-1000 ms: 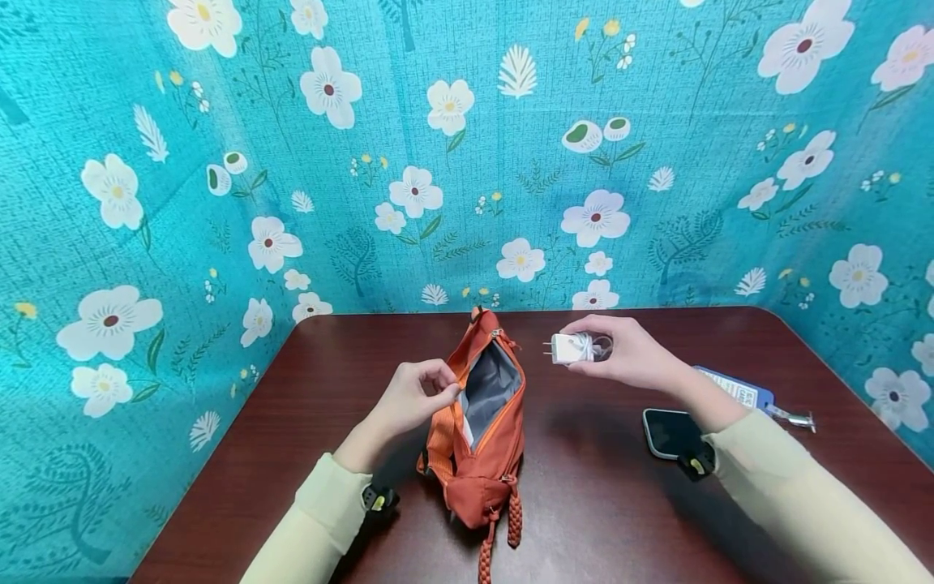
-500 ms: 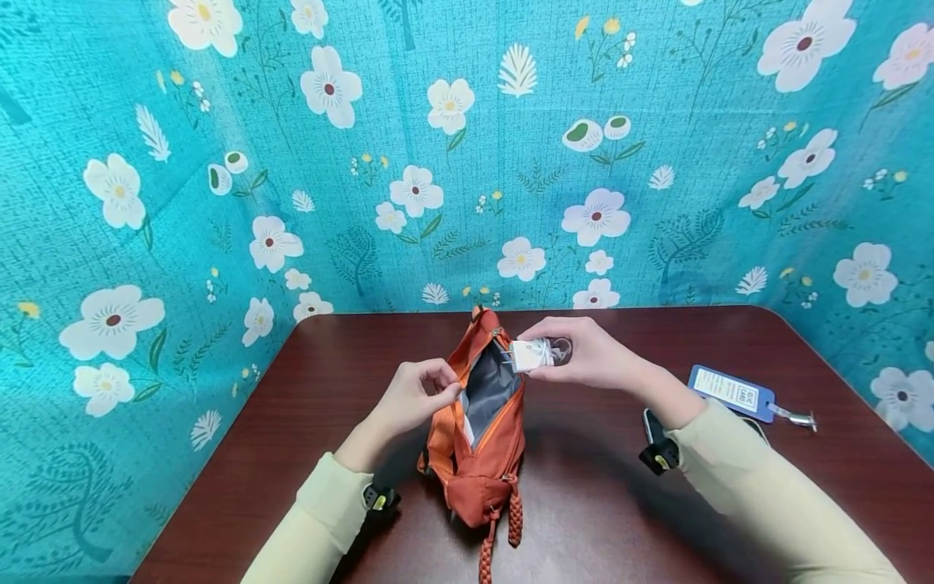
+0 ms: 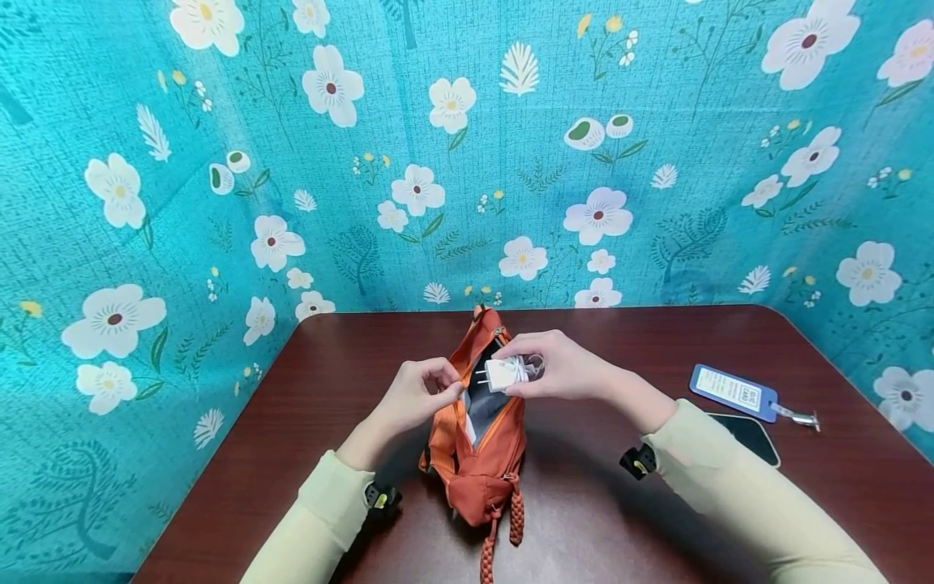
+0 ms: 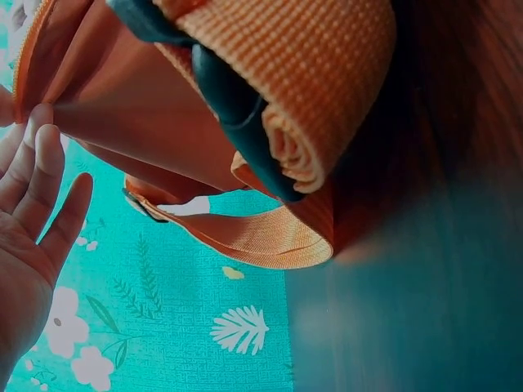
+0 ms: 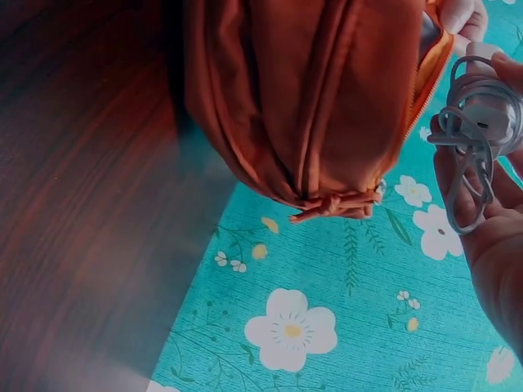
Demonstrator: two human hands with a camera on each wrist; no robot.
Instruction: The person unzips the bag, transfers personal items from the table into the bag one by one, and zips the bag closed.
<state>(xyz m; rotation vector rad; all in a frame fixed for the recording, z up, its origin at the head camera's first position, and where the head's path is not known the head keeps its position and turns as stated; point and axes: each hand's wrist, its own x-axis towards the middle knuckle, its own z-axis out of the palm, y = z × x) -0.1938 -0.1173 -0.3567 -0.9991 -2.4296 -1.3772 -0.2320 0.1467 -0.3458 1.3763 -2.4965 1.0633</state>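
An orange-red waist bag (image 3: 477,495) stands on the table with its zip undone and its grey lining showing. At the left edge of the opening, my left hand (image 3: 418,396) pinches the zipped rim between thumb and fingers. My right hand (image 3: 565,367) grips a white charger plug (image 3: 502,374) over that opening, prongs pointing left. A white cable (image 5: 474,122) is wound round the charger, as the right wrist view shows. In the left wrist view, a rolled orange strap (image 4: 302,65) with a dark buckle hangs on the bag's side. Something white shows inside the bag, too hidden to name.
On the right of the dark wooden table (image 3: 606,519) lies a blue card holder (image 3: 733,392) with a metal clip. A phone (image 3: 746,438) lies beside it, partly behind my right sleeve. A floral teal cloth (image 3: 467,203) hangs behind the table.
My right hand has carried the charger leftward, from beside the bag to over its opening. More of the card holder now shows. My left hand has stayed at the rim.
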